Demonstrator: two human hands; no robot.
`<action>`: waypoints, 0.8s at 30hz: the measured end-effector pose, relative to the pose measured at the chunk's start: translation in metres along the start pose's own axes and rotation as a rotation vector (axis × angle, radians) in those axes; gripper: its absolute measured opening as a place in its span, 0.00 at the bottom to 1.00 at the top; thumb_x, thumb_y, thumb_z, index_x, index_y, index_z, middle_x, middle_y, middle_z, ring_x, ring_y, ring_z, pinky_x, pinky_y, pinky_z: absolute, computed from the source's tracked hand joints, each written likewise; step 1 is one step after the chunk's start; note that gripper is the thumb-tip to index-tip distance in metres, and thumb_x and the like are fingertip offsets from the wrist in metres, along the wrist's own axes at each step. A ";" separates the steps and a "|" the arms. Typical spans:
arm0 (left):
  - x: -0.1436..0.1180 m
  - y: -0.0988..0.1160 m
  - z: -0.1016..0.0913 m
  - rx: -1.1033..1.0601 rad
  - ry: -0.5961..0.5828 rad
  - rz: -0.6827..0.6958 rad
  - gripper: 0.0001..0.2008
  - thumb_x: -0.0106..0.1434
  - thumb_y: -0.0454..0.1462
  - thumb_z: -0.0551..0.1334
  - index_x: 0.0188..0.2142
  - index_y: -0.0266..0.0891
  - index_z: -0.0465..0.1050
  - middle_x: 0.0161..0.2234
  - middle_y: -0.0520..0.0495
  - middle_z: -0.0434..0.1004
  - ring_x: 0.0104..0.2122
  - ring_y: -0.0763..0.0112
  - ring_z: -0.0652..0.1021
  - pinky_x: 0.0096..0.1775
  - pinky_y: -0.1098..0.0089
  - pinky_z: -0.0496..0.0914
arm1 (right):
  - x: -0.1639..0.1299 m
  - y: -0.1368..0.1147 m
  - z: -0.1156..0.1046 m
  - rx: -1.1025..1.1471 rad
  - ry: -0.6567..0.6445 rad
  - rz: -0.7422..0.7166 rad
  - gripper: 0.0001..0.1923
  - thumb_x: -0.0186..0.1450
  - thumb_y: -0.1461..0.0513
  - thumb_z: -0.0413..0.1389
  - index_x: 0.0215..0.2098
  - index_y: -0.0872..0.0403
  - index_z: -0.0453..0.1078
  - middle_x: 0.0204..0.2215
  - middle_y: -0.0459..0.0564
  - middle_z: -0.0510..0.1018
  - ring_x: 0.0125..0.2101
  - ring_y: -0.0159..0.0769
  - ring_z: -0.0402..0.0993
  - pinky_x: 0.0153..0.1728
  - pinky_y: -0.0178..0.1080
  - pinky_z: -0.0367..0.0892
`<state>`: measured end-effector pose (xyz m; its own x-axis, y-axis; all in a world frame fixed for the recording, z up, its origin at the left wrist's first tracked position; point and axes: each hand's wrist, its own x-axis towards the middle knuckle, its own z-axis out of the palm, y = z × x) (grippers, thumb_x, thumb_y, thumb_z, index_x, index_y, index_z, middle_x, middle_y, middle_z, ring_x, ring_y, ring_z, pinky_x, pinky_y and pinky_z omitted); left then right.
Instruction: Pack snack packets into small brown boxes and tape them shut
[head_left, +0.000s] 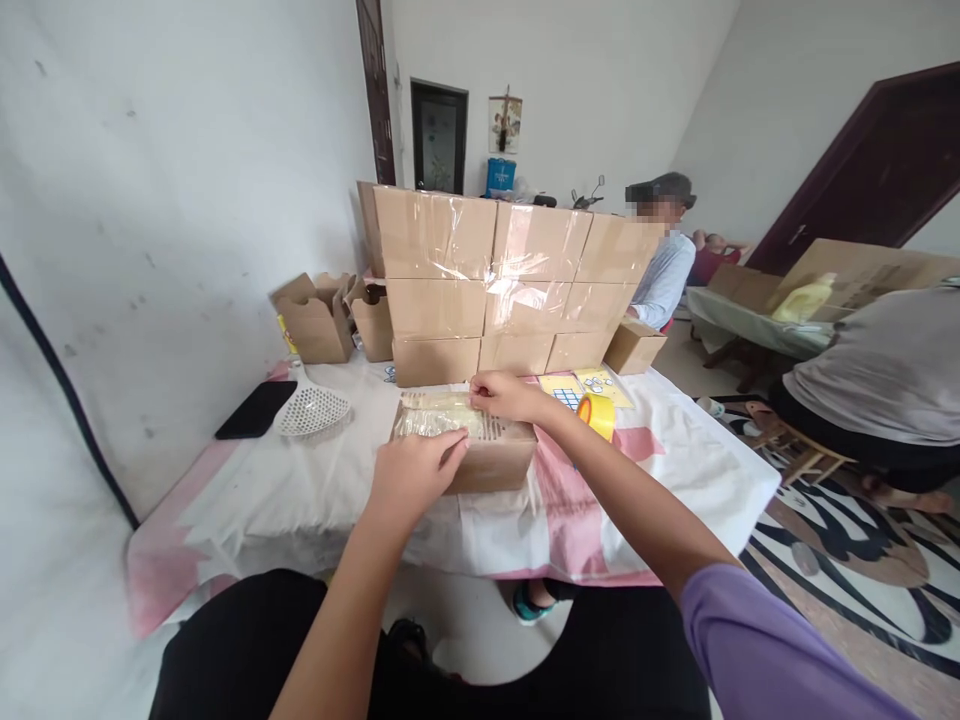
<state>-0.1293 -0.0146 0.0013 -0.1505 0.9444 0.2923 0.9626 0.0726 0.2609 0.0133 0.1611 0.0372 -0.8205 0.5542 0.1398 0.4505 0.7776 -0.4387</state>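
A small brown cardboard box (pixel 491 470) sits before me near the table's front edge. Shiny clear tape (pixel 431 415) lies across its top, looking wrinkled. My left hand (pixel 412 472) rests at the box's near left edge, fingers stretched over the top and thumb apart. Over the middle of the top, my right hand (pixel 502 394) is closed in a pinch, fingertips at the end of the tape. A roll of yellow tape (pixel 598 415) stands on the table to the right of the box, partly behind my right forearm.
Behind the box rises a wall of stacked, taped cartons (pixel 439 305). Open cartons (pixel 315 320) stand back left, near a white strainer (pixel 311 405) and a black flat pad (pixel 255 410). One person (pixel 667 270) is behind the stack; another person (pixel 885 370) sits right.
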 end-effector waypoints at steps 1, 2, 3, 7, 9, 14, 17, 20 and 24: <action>0.000 0.001 0.000 0.010 -0.006 -0.005 0.18 0.72 0.51 0.52 0.52 0.64 0.80 0.35 0.49 0.85 0.35 0.57 0.81 0.31 0.65 0.59 | -0.002 0.000 0.001 -0.025 0.008 0.006 0.07 0.68 0.64 0.58 0.31 0.56 0.69 0.29 0.45 0.73 0.30 0.30 0.67 0.32 0.33 0.59; 0.000 0.002 0.000 0.017 -0.012 -0.007 0.18 0.72 0.51 0.52 0.52 0.64 0.80 0.36 0.49 0.85 0.36 0.56 0.82 0.31 0.65 0.60 | -0.003 -0.001 0.002 -0.050 0.016 0.010 0.07 0.68 0.64 0.59 0.31 0.56 0.69 0.32 0.46 0.73 0.31 0.31 0.67 0.33 0.33 0.60; 0.001 0.003 0.000 0.020 -0.018 -0.007 0.19 0.72 0.51 0.52 0.52 0.63 0.80 0.36 0.49 0.85 0.36 0.56 0.82 0.31 0.65 0.60 | -0.005 -0.003 0.004 -0.075 0.024 0.013 0.07 0.68 0.63 0.59 0.31 0.56 0.69 0.34 0.48 0.73 0.32 0.31 0.68 0.35 0.33 0.61; 0.002 0.005 0.002 0.030 -0.021 0.001 0.19 0.72 0.50 0.52 0.52 0.60 0.81 0.35 0.47 0.84 0.37 0.54 0.82 0.32 0.64 0.62 | -0.007 -0.008 0.008 -0.158 0.064 0.042 0.09 0.69 0.60 0.60 0.32 0.56 0.70 0.41 0.53 0.71 0.42 0.38 0.70 0.45 0.37 0.65; 0.002 0.006 0.002 0.021 -0.022 -0.006 0.19 0.72 0.50 0.52 0.51 0.58 0.81 0.35 0.46 0.84 0.36 0.54 0.82 0.31 0.64 0.61 | -0.005 -0.007 0.006 -0.216 0.136 0.136 0.12 0.66 0.57 0.64 0.35 0.58 0.70 0.44 0.58 0.71 0.47 0.46 0.69 0.48 0.42 0.65; 0.001 0.007 0.001 -0.029 -0.056 -0.044 0.20 0.72 0.50 0.51 0.50 0.56 0.81 0.35 0.46 0.84 0.36 0.54 0.82 0.31 0.65 0.60 | -0.017 0.019 -0.006 -0.131 0.467 0.466 0.25 0.52 0.55 0.73 0.38 0.58 0.68 0.45 0.62 0.71 0.46 0.52 0.70 0.48 0.47 0.65; -0.001 0.008 -0.002 -0.026 -0.073 -0.043 0.18 0.72 0.49 0.53 0.50 0.54 0.80 0.37 0.46 0.85 0.37 0.54 0.82 0.32 0.65 0.60 | -0.047 0.043 0.001 0.013 0.569 0.479 0.15 0.61 0.54 0.64 0.33 0.54 0.64 0.36 0.52 0.73 0.37 0.42 0.70 0.39 0.41 0.64; 0.000 0.010 -0.004 -0.016 -0.106 -0.042 0.17 0.72 0.48 0.54 0.51 0.52 0.79 0.39 0.46 0.85 0.38 0.54 0.82 0.32 0.66 0.59 | -0.086 0.057 0.025 0.122 0.603 0.450 0.14 0.66 0.54 0.55 0.28 0.52 0.61 0.26 0.46 0.69 0.29 0.37 0.67 0.32 0.39 0.61; 0.004 0.013 -0.004 0.012 -0.124 -0.049 0.16 0.73 0.48 0.53 0.50 0.52 0.78 0.38 0.48 0.85 0.38 0.55 0.82 0.31 0.66 0.57 | -0.130 0.058 0.061 0.255 0.640 0.382 0.16 0.68 0.51 0.52 0.28 0.52 0.61 0.25 0.46 0.70 0.27 0.36 0.66 0.30 0.38 0.61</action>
<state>-0.1187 -0.0114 0.0095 -0.1689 0.9720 0.1636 0.9576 0.1225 0.2609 0.1243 0.1158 -0.0603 -0.2278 0.8930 0.3881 0.5021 0.4493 -0.7389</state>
